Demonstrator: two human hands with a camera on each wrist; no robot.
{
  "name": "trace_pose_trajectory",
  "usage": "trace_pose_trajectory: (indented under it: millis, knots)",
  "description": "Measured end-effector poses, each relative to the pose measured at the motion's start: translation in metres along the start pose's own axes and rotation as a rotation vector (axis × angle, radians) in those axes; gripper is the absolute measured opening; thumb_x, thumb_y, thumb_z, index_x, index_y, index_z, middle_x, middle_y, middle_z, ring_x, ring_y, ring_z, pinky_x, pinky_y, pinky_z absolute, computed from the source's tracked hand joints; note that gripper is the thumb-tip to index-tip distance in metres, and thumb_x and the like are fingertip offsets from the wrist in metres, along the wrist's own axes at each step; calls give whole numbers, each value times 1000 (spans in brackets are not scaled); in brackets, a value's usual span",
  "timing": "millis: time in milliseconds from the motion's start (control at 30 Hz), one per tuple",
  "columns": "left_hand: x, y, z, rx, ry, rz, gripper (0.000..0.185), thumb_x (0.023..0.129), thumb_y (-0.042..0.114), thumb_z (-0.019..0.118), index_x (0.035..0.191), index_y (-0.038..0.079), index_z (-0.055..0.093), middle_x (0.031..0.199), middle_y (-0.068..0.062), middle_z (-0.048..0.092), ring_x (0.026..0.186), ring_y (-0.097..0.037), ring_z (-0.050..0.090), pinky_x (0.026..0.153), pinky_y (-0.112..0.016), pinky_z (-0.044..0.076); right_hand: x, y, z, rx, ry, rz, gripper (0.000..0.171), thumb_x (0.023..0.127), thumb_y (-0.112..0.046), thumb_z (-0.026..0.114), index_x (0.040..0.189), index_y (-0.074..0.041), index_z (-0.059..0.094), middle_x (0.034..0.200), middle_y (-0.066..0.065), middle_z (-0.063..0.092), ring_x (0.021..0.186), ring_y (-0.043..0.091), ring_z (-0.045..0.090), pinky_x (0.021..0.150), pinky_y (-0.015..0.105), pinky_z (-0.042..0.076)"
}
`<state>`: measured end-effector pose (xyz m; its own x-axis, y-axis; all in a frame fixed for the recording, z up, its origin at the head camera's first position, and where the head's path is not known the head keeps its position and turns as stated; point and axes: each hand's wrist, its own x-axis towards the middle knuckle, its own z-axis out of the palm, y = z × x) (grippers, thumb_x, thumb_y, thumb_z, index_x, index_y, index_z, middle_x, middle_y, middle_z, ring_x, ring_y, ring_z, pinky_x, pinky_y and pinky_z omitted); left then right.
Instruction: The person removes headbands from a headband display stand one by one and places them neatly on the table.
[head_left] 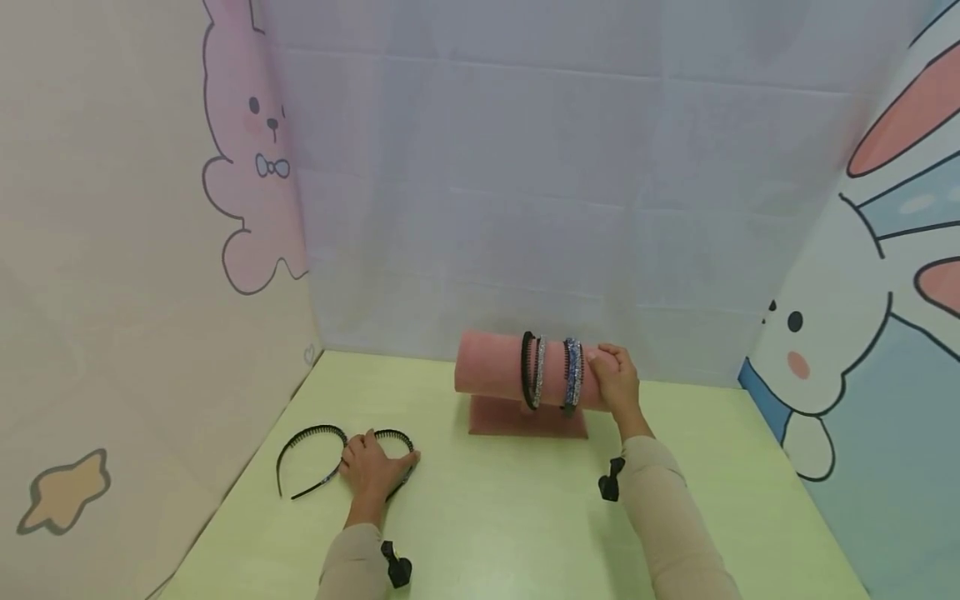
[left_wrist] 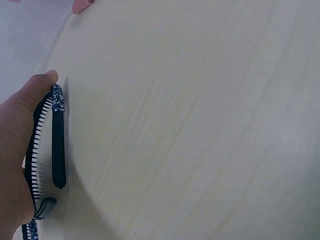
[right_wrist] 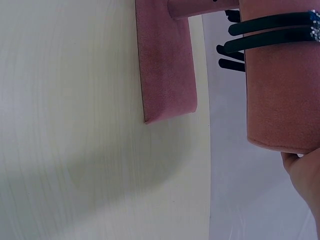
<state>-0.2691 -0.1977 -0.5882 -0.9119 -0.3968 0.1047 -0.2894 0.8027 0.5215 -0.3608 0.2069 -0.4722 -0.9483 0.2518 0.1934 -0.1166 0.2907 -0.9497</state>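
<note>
A pink velvet roll [head_left: 491, 373] stands on its pink base [head_left: 525, 421] at the back of the pale green table [head_left: 495, 517]. Two headbands hang over the roll: a black and silver one [head_left: 532, 371] and a blue glittery one [head_left: 573, 375]. My right hand [head_left: 613, 377] grips the roll's right end, just beside the blue one; the right wrist view shows the roll [right_wrist: 280, 90], the base [right_wrist: 167, 60] and part of the hand [right_wrist: 306, 175]. My left hand [head_left: 372, 467] lies over two black toothed headbands [head_left: 309, 435] on the table and holds one with a blue glittery tip [left_wrist: 58, 145] against the palm [left_wrist: 17, 135].
A pale cloth backdrop [head_left: 525, 183] hangs right behind the stand. Cartoon rabbit panels close the left side [head_left: 150, 250] and the right side [head_left: 885, 317]. Bare tabletop lies between my two arms and in front of the base.
</note>
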Motion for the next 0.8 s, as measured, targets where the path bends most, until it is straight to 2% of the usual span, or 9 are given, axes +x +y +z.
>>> trace_pose_trajectory:
  millis: [133,400,633,800]
  knots:
    - [1,-2,3,2,-8,12,110,62,65,72,135,-8,33,126,-29,31,109,-46,27,88,-59,23,-1,1,-1,12,6,-23,42,87,-40,62,120,-15,55,128,13,50,106,33,47,87,48,38]
    - [-2,-3,0,-21,22,27,111,62,66,72,136,-8,33,126,-29,31,110,-44,27,87,-59,24,-1,2,0,35,3,-31,42,87,-41,63,119,-15,55,126,13,51,106,31,48,87,46,38]
    - [-9,-1,-5,-81,91,35,107,64,63,73,136,-6,34,129,-28,31,118,-46,23,90,-61,23,-3,0,1,40,-2,-13,41,87,-38,63,119,-14,55,125,13,51,104,31,48,85,46,39]
    - [-18,10,-10,-163,147,32,104,64,62,74,136,-3,36,129,-25,33,119,-44,25,93,-60,21,-3,0,-1,15,-8,0,41,87,-39,62,120,-16,54,126,13,50,104,33,48,85,47,39]
